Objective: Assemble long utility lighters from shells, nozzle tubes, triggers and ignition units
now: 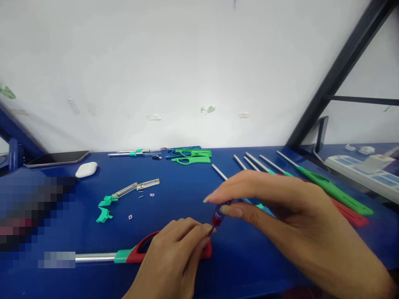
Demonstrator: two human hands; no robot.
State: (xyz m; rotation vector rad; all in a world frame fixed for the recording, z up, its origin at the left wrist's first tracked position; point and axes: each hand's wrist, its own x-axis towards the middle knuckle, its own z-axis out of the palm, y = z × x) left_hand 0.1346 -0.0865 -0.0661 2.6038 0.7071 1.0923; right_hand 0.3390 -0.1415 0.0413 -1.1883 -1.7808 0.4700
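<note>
My left hand is closed over the handle of a red long-nose lighter lying on the blue table. Its silver tube and teal collar point left; my fingers cover much of the handle. Between thumb and fingertips, my right hand grips a small screwdriver with a dark blue and red handle. The screwdriver is tilted, its thin shaft reaching down to the handle's right end beside my left fingertips. Whether the tip sits in a screw is hidden.
Several long-nose lighters, including a green one, lie at the right. Green handle shells and metal tubes lie at the back. Clear plastic pieces and teal parts lie left of centre. A phone, white case and power strip flank these.
</note>
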